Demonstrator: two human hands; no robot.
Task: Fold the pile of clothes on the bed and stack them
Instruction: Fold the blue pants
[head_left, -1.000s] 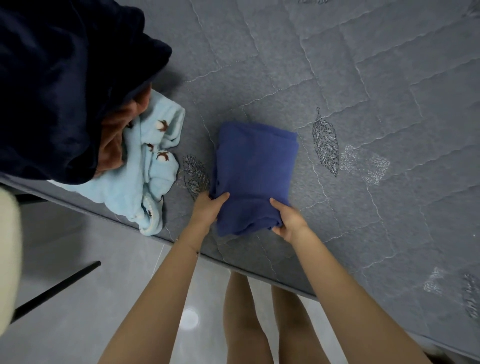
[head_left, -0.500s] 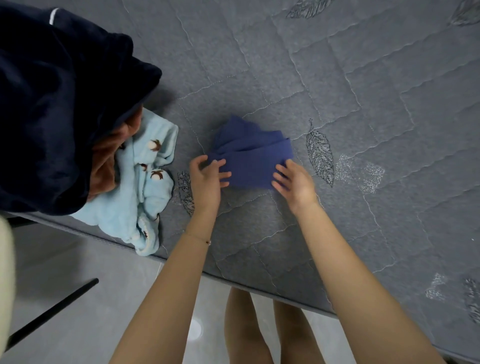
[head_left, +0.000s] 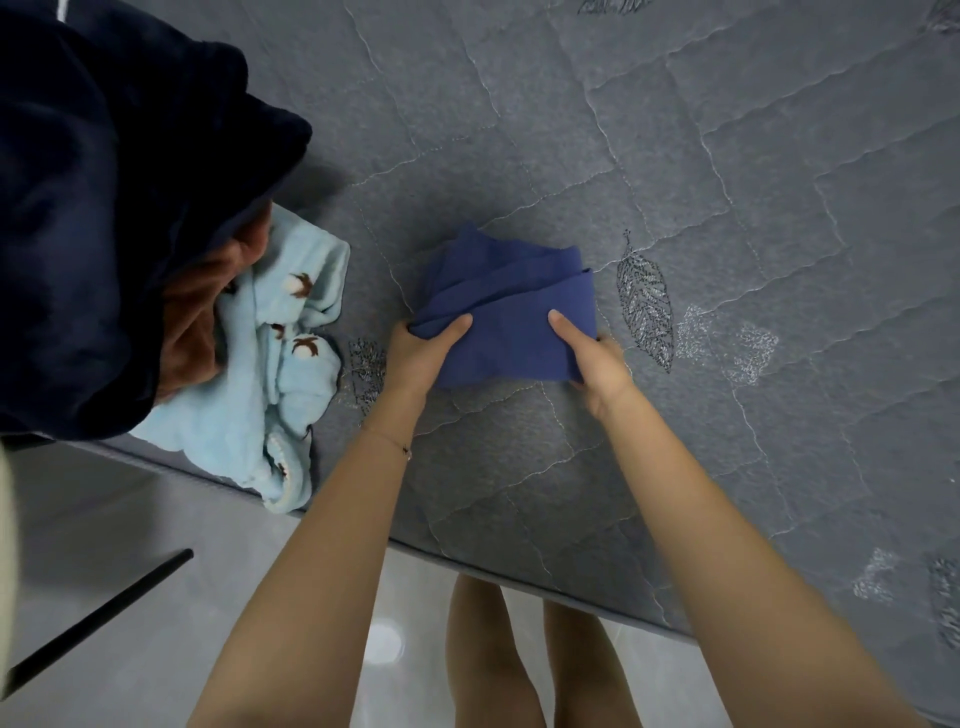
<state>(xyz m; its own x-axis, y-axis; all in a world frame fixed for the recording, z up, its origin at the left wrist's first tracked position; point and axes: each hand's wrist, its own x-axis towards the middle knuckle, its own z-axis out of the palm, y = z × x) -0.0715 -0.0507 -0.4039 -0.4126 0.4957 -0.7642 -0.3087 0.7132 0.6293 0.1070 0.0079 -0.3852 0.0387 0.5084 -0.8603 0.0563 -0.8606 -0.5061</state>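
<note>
Firmly, left hand (head_left: 418, 358), right hand (head_left: 597, 366) grip layered cloth (head_left: 511, 317).

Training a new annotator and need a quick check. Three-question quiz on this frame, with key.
1. True or false: the left hand and the right hand both grip the folded blue garment.
2. The light blue garment lies: A) at the mattress edge, to the person's left of the blue one; B) on the floor; C) on top of the blue one.
3. Which stitched motif sits beside the right hand?
Key: 1 true; 2 A; 3 a leaf.
</note>
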